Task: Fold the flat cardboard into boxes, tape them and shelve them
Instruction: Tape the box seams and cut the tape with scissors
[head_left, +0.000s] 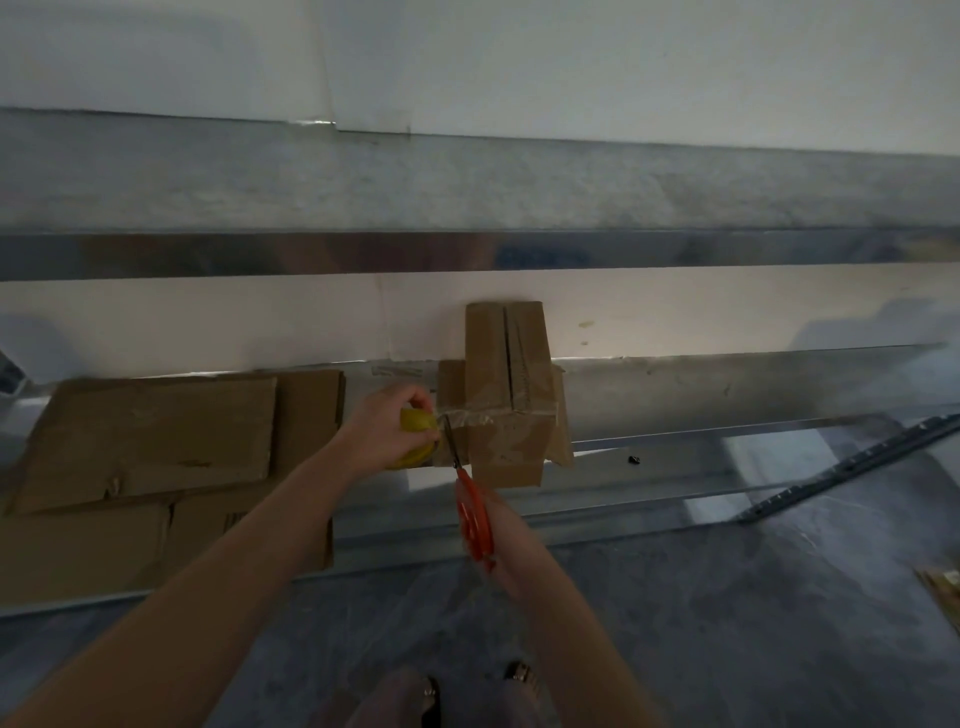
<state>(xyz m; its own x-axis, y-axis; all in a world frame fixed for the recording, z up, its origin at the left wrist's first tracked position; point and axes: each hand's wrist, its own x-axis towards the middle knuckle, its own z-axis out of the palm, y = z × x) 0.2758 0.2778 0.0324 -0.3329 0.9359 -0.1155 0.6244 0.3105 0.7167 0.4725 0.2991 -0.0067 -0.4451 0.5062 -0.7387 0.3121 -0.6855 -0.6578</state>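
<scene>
We found the left grip (388, 432) clenched round the yellow tape roll (414, 421), just beside the box (511, 364) at its nine o'clock. The right grip (503, 526) was grasping the orange-handled scissors (472, 512), which came in from six o'clock. Their blades were set at the clear tape strip (470, 417) stretched between roll and box. Whether the blades had closed on the strip we could not tell.

The box stood folded on the shelf (727, 384), its far side against the wall (675, 312), with tape across its near face. Its top seam showed a dark gap. We judged taping of this box well on: the strip remained to be cut and pressed down, and the seam perhaps closed. At the box's nine o'clock lay the flat cardboard (150, 436), several sheets overlapping and unfolded, so most of the task was left.

The box's near side appeared to overhang the shelf's front lip, which could let it tip. Bare shelf ran off at three o'clock, giving room to slide it. The upper rail (467, 249) at twelve o'clock capped lifting height. The floor (727, 623) at six o'clock lay open.
</scene>
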